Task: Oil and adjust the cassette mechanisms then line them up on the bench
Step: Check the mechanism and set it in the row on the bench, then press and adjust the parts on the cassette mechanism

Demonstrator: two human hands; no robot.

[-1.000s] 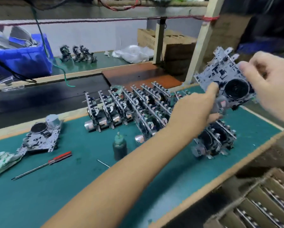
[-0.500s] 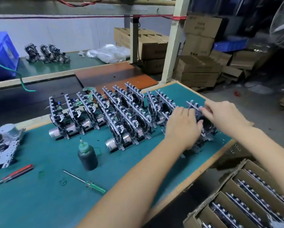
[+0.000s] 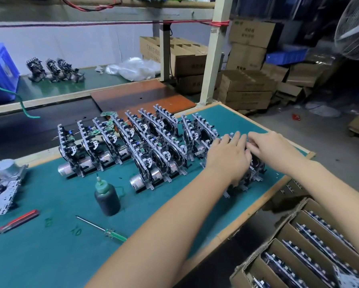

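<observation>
Several cassette mechanisms [image 3: 153, 146] stand upright on edge in rows on the green bench mat [image 3: 49, 256]. Both my hands are on the mechanism at the right end [image 3: 256, 171], near the bench's right edge. My left hand [image 3: 228, 156] lies over its top and near side with fingers fairly straight. The fingers of my right hand [image 3: 276, 150] curl onto its top edge and pinch it. Most of that mechanism is hidden under my hands. A dark oil bottle [image 3: 107, 196] with a green nozzle stands in front of the rows.
A green-handled screwdriver [image 3: 112, 233] and a red-handled one [image 3: 20, 220] lie on the mat. One mechanism [image 3: 1, 188] lies flat at the far left. A divided cardboard box [image 3: 299, 256] with more mechanisms sits below the bench at lower right. A frame post [image 3: 210, 59] rises behind.
A second ago both hands held the mechanism up in the air at the right. They brought it down and stood it at the right end of the row, where they stay on it.
</observation>
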